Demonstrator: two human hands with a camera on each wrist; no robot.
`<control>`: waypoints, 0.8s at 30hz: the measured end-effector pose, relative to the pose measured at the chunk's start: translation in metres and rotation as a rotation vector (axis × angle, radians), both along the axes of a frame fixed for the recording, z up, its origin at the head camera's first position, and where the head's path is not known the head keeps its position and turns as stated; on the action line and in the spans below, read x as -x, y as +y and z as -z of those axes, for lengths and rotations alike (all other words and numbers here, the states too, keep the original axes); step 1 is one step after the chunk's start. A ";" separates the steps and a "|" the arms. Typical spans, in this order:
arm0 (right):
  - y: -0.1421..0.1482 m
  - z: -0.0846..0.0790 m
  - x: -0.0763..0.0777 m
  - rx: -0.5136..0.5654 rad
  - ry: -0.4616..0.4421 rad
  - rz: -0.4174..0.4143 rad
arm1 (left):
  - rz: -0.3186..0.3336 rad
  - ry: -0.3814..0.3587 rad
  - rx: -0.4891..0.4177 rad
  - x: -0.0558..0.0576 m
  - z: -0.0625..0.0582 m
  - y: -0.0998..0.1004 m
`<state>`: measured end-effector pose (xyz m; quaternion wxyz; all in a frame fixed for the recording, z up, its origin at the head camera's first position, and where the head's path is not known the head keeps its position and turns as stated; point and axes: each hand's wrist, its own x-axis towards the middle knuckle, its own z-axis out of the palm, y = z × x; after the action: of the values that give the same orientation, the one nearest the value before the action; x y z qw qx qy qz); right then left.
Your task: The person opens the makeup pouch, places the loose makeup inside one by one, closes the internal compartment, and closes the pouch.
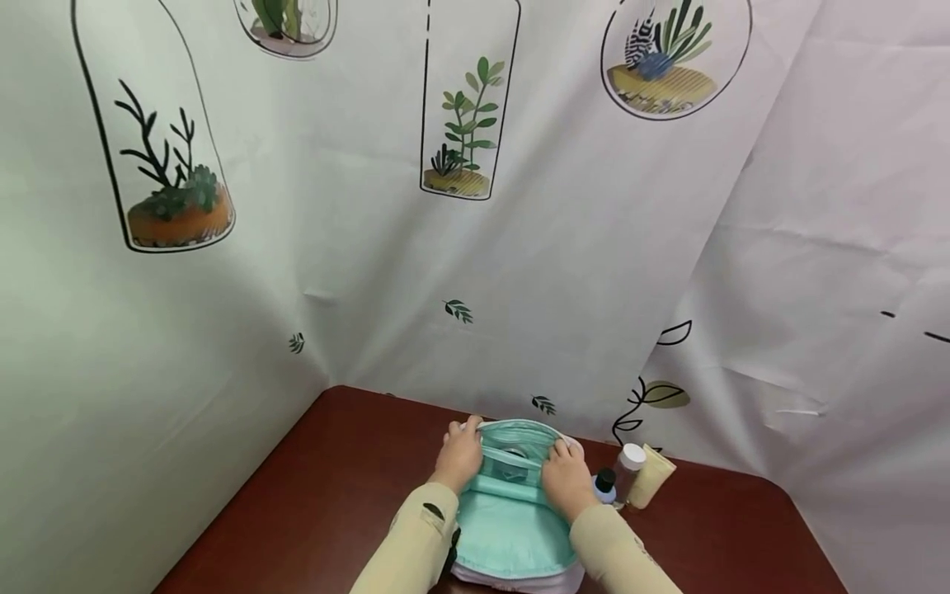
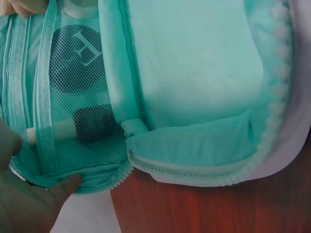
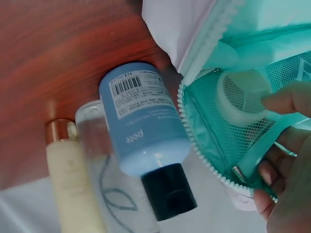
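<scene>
The bag [image 1: 512,536] sits on the table [image 1: 712,528], unzipped, its lid [image 1: 519,432] raised on the far side. The left hand [image 1: 460,455] grasps the lid's left edge, fingers curled over the rim. The right hand [image 1: 567,478] grips near the lid's right edge, its fingers round the band [image 3: 262,150] of the mesh pocket [image 2: 63,104] inside the lid.

The bag's main compartment [image 2: 194,53], on the near side, shows teal lining. Three things lie behind the mesh: a black-and-white piece [image 2: 95,124] at the left, a dark disc [image 2: 75,58] with pale lettering in the middle, and a pale round item [image 3: 240,99] at the right.

Just right of the bag stand a blue bottle [image 1: 604,495], a clear bottle [image 1: 627,478] and a cream tube [image 1: 653,477], the tube on its cap.

Only the left wrist view makes out the disc's lettering clearly. The right wrist view alone shows the blue bottle's barcode label [image 3: 141,92] and the tube's coppery cap [image 3: 58,131]; the clear bottle's white cap [image 1: 633,454] shows only from the head.
</scene>
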<state>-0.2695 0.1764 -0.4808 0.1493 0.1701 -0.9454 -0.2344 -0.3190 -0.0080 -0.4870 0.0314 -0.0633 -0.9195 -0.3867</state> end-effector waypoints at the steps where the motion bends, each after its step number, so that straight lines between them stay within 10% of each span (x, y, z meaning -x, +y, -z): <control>1: 0.000 0.001 -0.001 0.021 -0.019 0.004 | 0.006 0.002 -0.001 -0.001 0.002 -0.002; 12: 0.052 -0.028 -0.010 0.743 0.048 -0.113 | 0.176 0.068 -0.178 0.000 0.011 -0.017; 24: 0.119 -0.057 -0.033 0.876 -0.005 0.155 | 0.080 0.094 -0.195 0.003 0.008 -0.020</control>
<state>-0.2369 0.2953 -0.4240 0.1870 0.0200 -0.9659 0.1780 -0.3221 -0.0278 -0.4947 0.0651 -0.1148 -0.8718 -0.4718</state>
